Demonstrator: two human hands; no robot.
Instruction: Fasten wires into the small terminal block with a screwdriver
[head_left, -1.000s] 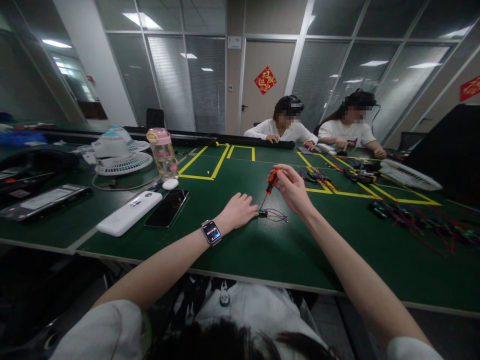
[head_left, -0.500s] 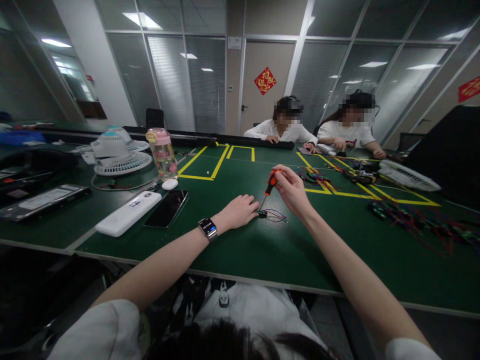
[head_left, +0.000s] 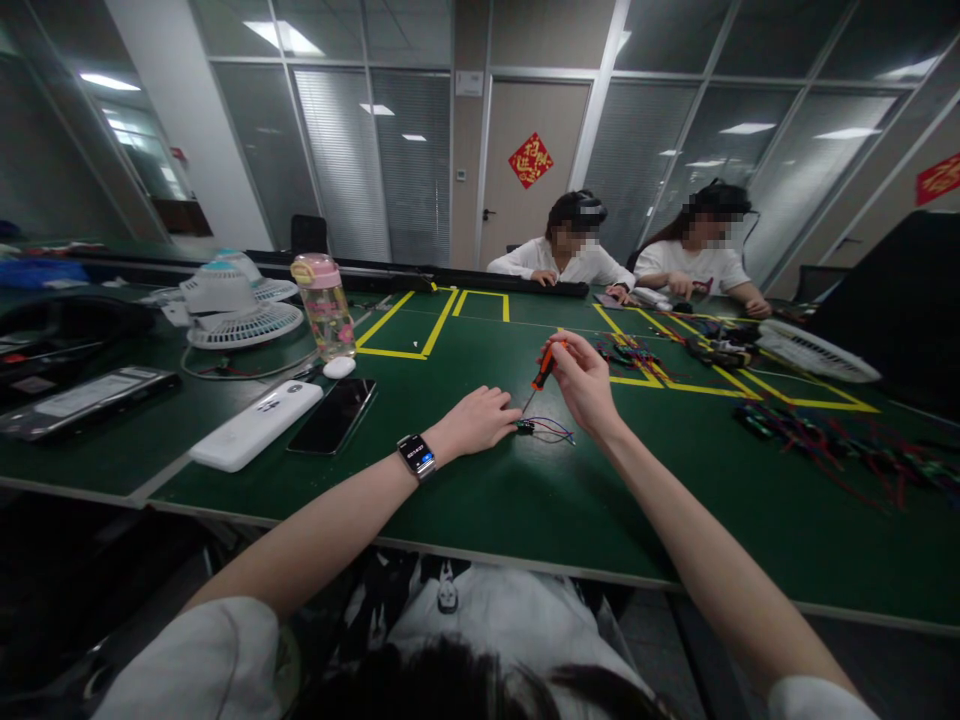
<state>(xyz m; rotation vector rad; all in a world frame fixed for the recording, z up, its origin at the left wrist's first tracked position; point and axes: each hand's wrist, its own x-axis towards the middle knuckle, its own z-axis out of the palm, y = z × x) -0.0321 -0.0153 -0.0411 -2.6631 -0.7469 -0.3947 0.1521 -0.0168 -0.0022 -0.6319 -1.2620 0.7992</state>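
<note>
L hand (head_left: 480, 420) open, flat on green table (head_left: 487, 505); R hand (head_left: 583, 385) tight round screwdriver (head_left: 543, 368); glass-walled office (head_left: 345, 160).

Right hand (head_left: 581, 385) pinches the orange-handled screwdriver (head_left: 543, 368), tip down on the small connector (head_left: 526, 427) | left hand (head_left: 480, 420) flat on the green table (head_left: 525, 500), fingertips at the connector, its coloured wires (head_left: 555, 432) trailing right | watch (head_left: 416, 456) on left wrist | phone (head_left: 334, 414) and white power bank (head_left: 255, 424) to the left.

Orange screwdriver (head_left: 543, 368) aslant above wired connector (head_left: 527, 427)
</note>
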